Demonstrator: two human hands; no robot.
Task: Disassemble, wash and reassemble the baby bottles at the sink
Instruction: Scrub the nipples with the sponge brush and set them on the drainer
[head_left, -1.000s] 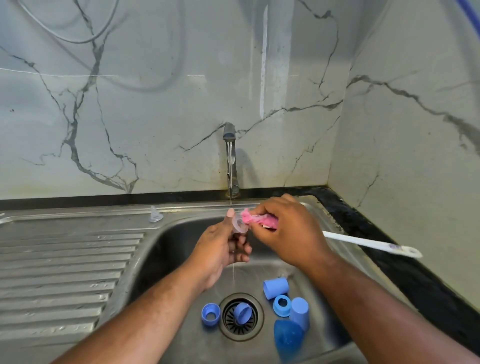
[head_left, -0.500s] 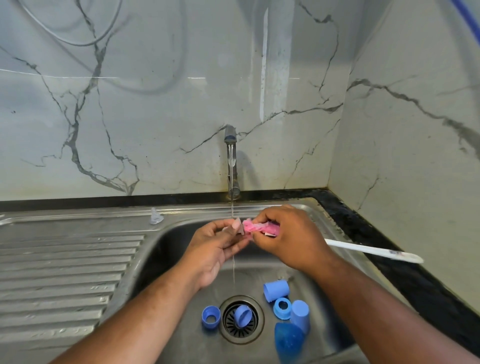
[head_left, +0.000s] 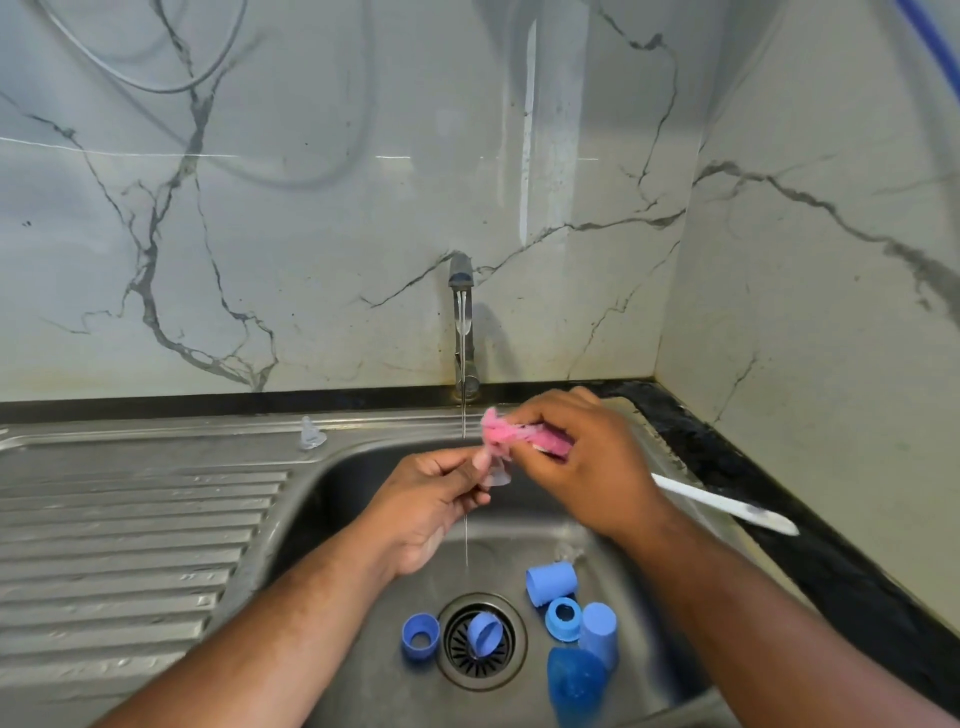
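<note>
My left hand (head_left: 431, 499) pinches a small clear teat (head_left: 500, 474) above the sink basin (head_left: 332, 499). My right hand (head_left: 582, 457) grips a bottle brush by its pink bristle head (head_left: 501, 434), which touches the teat; the white handle (head_left: 727, 506) sticks out to the right. A thin stream of water runs from the tap (head_left: 462, 322) between my hands. On the basin floor lie blue bottle parts: a ring (head_left: 420, 636), a ring on the drain (head_left: 484, 633), a cap (head_left: 551, 583), a collar (head_left: 563, 618), a cap (head_left: 598, 631) and a blue bottle (head_left: 574, 686).
A second clear teat (head_left: 310, 434) stands on the sink rim at the back left. A ribbed steel draining board (head_left: 130, 540) stretches to the left. A black counter strip (head_left: 779, 499) runs along the right, with marble walls behind and to the right.
My left hand turned the teat and lowered slightly. My right hand shifted the pink brush head from inside or beside the teat to just above it.
</note>
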